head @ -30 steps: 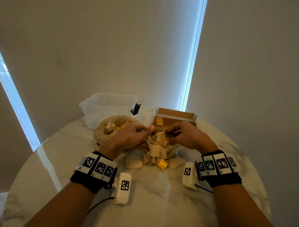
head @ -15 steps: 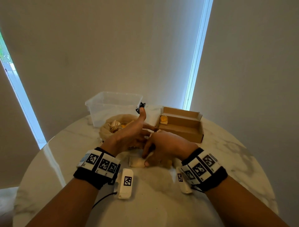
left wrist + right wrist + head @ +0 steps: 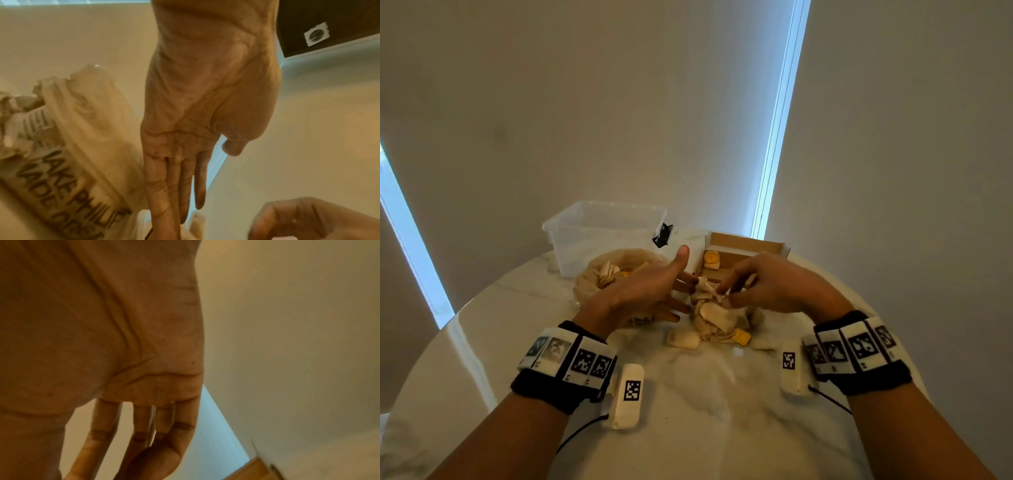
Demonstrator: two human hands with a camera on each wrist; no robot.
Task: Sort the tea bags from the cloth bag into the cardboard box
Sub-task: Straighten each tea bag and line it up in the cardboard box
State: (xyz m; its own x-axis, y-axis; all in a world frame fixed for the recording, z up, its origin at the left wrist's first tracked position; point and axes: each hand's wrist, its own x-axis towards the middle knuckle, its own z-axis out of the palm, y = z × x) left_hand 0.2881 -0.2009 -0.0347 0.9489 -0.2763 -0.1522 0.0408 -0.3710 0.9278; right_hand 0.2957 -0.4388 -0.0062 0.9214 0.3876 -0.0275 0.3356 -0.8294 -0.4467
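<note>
**Left hand spread flat, right hand pinching at the tea bag pile**

The left hand [image 3: 643,291] is held edge-up over the marble surface [image 3: 705,411], fingers [image 3: 174,186] straight and close together, thumb standing up. It holds nothing; its fingertips reach toward the heap of tea bags [image 3: 717,318] lying between the two hands, and whether they touch it cannot be told.

The right hand [image 3: 767,284] hovers over the same heap with its fingers [image 3: 726,289] bent downward. In the head view the thumb and first fingers appear to pinch a pale tea bag at the top of the pile. The right wrist view shows only the palm and the finger bases, so the grip itself is not confirmed there.

Loose tea bags lie at the front of the heap, one with a yellow tag [image 3: 741,337].

The cloth bag [image 3: 585,284] sits open behind the left hand, with more tea bags inside; printed lettering shows on its side in the left wrist view. The cardboard box [image 3: 750,245] stands open behind the right hand, holding one yellow-tagged tea bag [image 3: 711,260] at its left end. A clear plastic tub [image 3: 602,229] stands behind the cloth bag.
</note>
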